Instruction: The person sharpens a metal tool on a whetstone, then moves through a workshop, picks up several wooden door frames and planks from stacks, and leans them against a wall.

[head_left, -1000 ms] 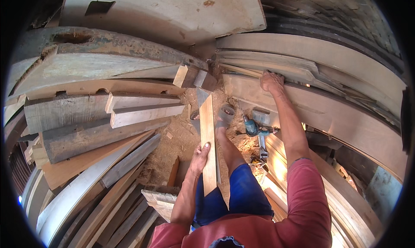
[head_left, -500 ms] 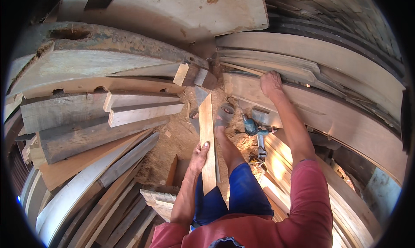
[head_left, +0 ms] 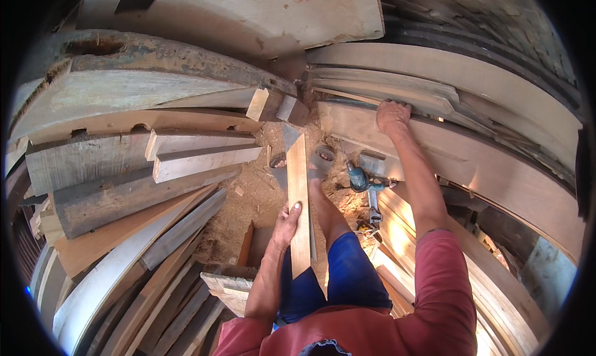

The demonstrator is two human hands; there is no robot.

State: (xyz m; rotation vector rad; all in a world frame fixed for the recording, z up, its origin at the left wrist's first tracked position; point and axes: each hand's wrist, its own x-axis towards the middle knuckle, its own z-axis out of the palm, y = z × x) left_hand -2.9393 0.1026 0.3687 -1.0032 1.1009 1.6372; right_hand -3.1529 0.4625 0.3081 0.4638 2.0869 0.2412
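Note:
My left hand (head_left: 287, 224) is closed around the side of a narrow wooden board (head_left: 299, 200), thumb lying on its face. Both ends of this board are cut at a slant, and it points away from me over my legs. Out to the right, my right hand (head_left: 393, 115) grips the top edge of a long plywood panel (head_left: 447, 148) standing on its side. Its fingers curl over that edge and their tips are partly hidden. A thin wood strip (head_left: 347, 95) runs up to the knuckles; whether they touch it I cannot tell.
A blue-green power drill (head_left: 358, 178) sits right of my feet, near a stack of pale planks (head_left: 403, 219). Thick timbers (head_left: 124, 197) and planks crowd the left side. Two short wood blocks (head_left: 293, 110) lie ahead. Sawdust covers the floor (head_left: 254, 188).
My right hand has shifted slightly along the panel's edge and turned, its fingers reaching further over. The left hand and the board stay nearly still.

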